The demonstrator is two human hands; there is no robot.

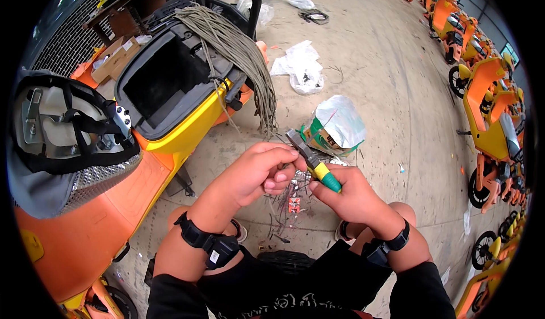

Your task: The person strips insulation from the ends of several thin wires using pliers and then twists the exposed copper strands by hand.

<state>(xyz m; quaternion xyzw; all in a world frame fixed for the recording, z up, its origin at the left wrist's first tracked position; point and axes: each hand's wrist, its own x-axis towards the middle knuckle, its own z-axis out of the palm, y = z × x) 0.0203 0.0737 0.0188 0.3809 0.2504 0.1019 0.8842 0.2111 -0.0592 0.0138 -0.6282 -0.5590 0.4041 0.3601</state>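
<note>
My right hand (346, 191) grips pliers (321, 170) with green and yellow handles, their dark jaws angled up and to the left. My left hand (267, 171) is closed just left of the jaws, thumb and index finger pinching what looks like a thin grey wire end at the jaws; it is too small to be sure. Below my hands, wire scraps and a small orange-red item (294, 204) lie on the floor. A bundle of grey wires (227, 52) drapes over the dark open compartment of a yellow scooter (201, 111), hanging down beyond my left hand.
A green bucket or bag with a silver lid (339, 120) stands beyond my hands. A dark seat assembly (74, 137) rests on an orange scooter body at left. Plastic bags (301, 63) lie farther ahead. Rows of scooters (488, 131) line the right side. A cardboard box (116, 60) sits behind.
</note>
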